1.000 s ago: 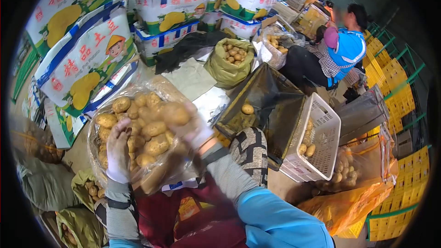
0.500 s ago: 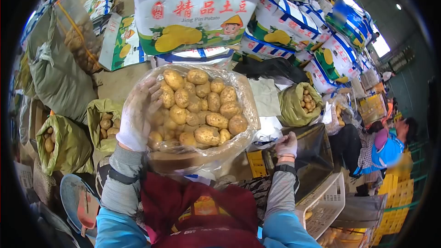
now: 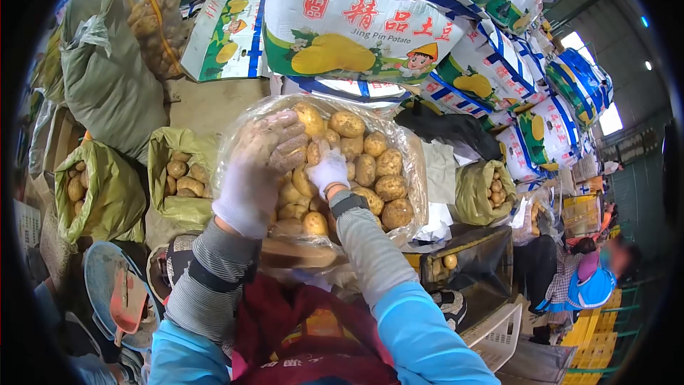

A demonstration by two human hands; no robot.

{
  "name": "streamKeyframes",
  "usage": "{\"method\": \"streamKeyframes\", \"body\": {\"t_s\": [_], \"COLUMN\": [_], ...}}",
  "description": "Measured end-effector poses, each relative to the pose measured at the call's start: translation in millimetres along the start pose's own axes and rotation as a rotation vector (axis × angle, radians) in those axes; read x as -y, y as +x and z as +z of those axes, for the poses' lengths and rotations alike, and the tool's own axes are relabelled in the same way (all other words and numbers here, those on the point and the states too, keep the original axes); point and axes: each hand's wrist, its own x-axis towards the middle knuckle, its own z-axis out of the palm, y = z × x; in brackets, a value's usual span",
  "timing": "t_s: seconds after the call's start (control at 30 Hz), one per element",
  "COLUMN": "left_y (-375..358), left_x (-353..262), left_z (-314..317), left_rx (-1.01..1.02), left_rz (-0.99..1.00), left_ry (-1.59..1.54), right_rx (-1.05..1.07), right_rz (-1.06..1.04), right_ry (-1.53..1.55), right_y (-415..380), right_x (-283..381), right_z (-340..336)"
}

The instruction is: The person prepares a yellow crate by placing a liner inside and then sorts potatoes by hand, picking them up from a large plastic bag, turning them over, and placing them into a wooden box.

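Note:
A carton (image 3: 296, 251) lined with clear plastic film (image 3: 417, 192) stands in front of me, heaped with potatoes (image 3: 390, 187). My left hand (image 3: 262, 157), in a soiled white glove, lies over the left side of the heap with its fingers stretched and slightly apart. Close beside it, my right hand (image 3: 330, 170), also in a white glove, reaches down onto the potatoes near the middle. Its visible fingers are extended and touch the potatoes; some fingertips are hidden, and no potato shows clearly in its grip.
Printed potato cartons (image 3: 370, 28) are stacked behind. Green sacks of potatoes (image 3: 107, 192) stand left, another sack (image 3: 474, 196) right. A black tray (image 3: 484, 257) holds a potato, near a white crate (image 3: 499, 335). A blue basin (image 3: 107, 278) holds a red dustpan (image 3: 128, 303). A person (image 3: 588, 278) sits right.
My right hand has moved left from beside the black tray onto the potatoes. My left hand has shifted inward over the heap. A potato now shows in the black tray. The view has shifted.

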Motion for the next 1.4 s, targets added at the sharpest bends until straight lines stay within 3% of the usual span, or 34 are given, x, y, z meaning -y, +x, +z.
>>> {"method": "streamKeyframes", "body": {"t_s": [0.07, 0.13, 0.2, 0.23, 0.3, 0.37, 0.4, 0.47, 0.5, 0.6, 0.63, 0.67, 0.77, 0.83, 0.9, 0.93, 0.97, 1.0, 1.03, 1.1, 1.13, 1.2, 1.3, 1.4], "left_y": [3, 2, -1, -1, -1, -1, -4, -15, -14, -20, -20, -21, -23, -23, -19, -16, -19, -22, -23, -26, -26, -26, -21, -19], "left_x": [10, 7, 12, 29, 43, 46, 39, 24, 85, 77, 71, 71, 75, 76, 69, 63, 52, 40, 30, 5, 5, 17, 42, 32], "left_z": [-8, -7, -3, 1, 12, 28, 46, 84, 92, 105, 107, 109, 108, 103, 101, 100, 103, 104, 102, 97, 96, 94, 93, 99], "left_rx": [0.023, 0.015, -0.007, -0.016, -0.054, -0.108, -0.11, -0.12, -0.15, 0.09, 0.126, 0.165, 0.207, 0.134, 0.141, 0.186, 0.245, 0.299, 0.475, 0.484, 0.443, 0.312, 0.151, 0.198], "left_rz": [0.123, 0.18, 0.174, 0.155, -0.066, -0.482, -0.502, -0.521, -0.198, -0.159, -0.101, -0.181, -0.275, -0.124, -0.06, -0.077, -0.002, 0.072, -0.112, -0.223, -0.278, -0.383, -0.46, -0.494], "left_ry": [0.309, 0.453, 0.282, 0.08, -0.27, -0.543, -0.41, -0.145, 0.04, 0.289, 0.404, 0.226, -0.071, 0.038, 0.037, -0.015, -0.024, -0.035, 0.011, 0.122, 0.113, 0.029, -0.109, -0.075], "right_rx": [-0.054, 0.159, 0.264, 0.261, 0.244, 0.245, 0.244, 0.173, 0.111, -0.01, 0.06, 0.135, 0.007, -0.004, 0.049, 0.382, 0.664, 0.286, -0.052, -0.081, 0.207, 0.269, -0.409, -0.397], "right_rz": [-0.063, 0.071, 0.293, 0.213, 0.05, 0.006, -0.022, -0.102, -0.112, -0.155, -0.028, 0.113, -0.514, -0.617, -0.451, -0.288, 0.022, -0.205, -0.39, -0.305, -0.048, 0.187, -0.067, -0.022], "right_ry": [0.15, 0.885, 1.527, 1.602, 1.754, 1.828, 1.866, 1.75, 1.742, 1.547, 1.795, 2.04, 1.703, 1.573, 1.582, 1.966, 2.326, 1.956, 1.543, 1.387, 1.646, 1.528, 0.394, 0.223], "right_y": [10, 14, -4, -15, -46, -78, -90, -104, -114, -127, -137, -147, -171, -179, -180, -169, -158, -162, -169, -169, -160, -152, -154, -160], "right_x": [-15, -36, -49, -56, -55, -44, -43, -47, -37, -43, -45, -43, -43, -43, -43, -49, -54, -45, -32, -29, -38, -41, -23, -9], "right_z": [7, 1, -10, -15, -39, -72, -84, -97, -106, -102, -101, -105, -113, -116, -124, -127, -129, -133, -136, -141, -148, -147, -137, -145]}}
